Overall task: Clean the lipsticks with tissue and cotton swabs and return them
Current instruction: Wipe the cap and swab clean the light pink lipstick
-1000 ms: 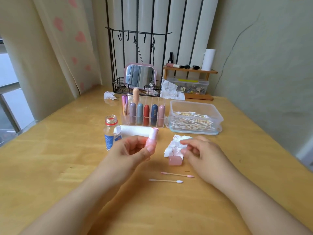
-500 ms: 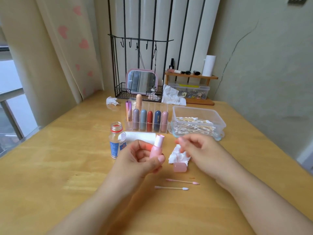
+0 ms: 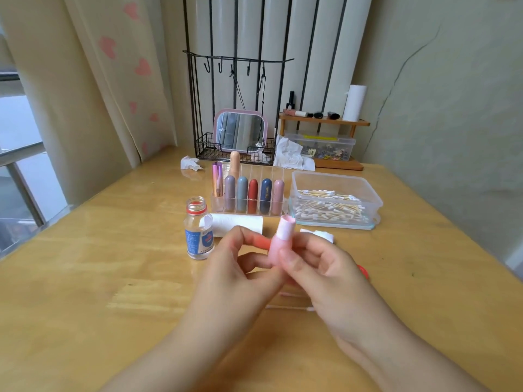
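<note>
An uncapped pink lipstick (image 3: 280,240) stands upright between both hands above the table's middle. My left hand (image 3: 243,267) holds its lower body from the left. My right hand (image 3: 319,267) grips it from the right, thumb across its front. Behind stands a clear organizer (image 3: 249,198) holding several capped lipsticks. A used tissue (image 3: 318,234) peeks out behind my right hand. Two used cotton swabs (image 3: 288,307) lie on the table under my hands, mostly hidden. The pink cap is not visible.
An open small bottle (image 3: 199,229) stands left of my hands, a white roll (image 3: 236,223) behind it. A clear box of cotton swabs (image 3: 335,203) sits at the right. A red bottle cap (image 3: 363,271) shows right of my right hand. Mirror (image 3: 239,131), wire rack and shelf stand at the back.
My right hand left the tissue and cap on the table and came left to grip the lipstick. The lipstick stayed in my left hand, raised slightly.
</note>
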`<state>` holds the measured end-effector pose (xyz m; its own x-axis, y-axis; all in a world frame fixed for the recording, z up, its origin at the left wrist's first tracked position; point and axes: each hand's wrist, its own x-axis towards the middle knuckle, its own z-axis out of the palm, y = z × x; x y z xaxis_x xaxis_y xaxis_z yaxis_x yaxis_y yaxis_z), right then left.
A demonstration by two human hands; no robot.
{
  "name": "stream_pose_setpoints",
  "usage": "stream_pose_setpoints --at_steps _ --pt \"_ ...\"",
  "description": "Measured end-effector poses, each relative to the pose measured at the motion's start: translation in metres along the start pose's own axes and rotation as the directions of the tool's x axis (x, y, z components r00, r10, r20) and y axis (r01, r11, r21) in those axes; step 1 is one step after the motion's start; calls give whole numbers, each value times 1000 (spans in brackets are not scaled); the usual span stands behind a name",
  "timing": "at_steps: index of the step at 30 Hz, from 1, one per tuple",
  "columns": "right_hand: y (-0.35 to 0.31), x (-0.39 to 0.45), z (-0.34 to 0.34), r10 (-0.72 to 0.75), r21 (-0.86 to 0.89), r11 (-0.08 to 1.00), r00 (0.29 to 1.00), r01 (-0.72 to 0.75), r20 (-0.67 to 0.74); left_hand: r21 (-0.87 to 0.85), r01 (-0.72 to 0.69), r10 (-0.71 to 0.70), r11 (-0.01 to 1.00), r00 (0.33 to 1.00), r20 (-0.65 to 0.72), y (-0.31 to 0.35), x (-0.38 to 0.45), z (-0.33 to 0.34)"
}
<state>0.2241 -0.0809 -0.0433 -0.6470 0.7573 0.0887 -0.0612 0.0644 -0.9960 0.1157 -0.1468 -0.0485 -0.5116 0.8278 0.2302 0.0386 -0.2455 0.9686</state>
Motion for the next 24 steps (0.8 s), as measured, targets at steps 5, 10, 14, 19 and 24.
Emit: stream_pose_setpoints --at_steps 5,10,14,19,24 --pt "-3 4 -2 30 334 942 999 -32 11 -83 -57 64 995 994 86 -3 2 -5" --pt "-6 1 5 132 565 815 991 -126 30 -105 -45 49 993 998 40 -10 8 -10" --pt "-7 -2 8 178 588 791 983 -168 42 -219 21 1 976 995 100 -12 13 -16" --pt "-8 -3 10 207 573 791 975 -212 76 -249 -4 73 969 960 269 -10 11 -18" --pt "-13 -8 12 229 575 768 959 -283 165 -229 -9 77 973 954 290 -8 12 -20"
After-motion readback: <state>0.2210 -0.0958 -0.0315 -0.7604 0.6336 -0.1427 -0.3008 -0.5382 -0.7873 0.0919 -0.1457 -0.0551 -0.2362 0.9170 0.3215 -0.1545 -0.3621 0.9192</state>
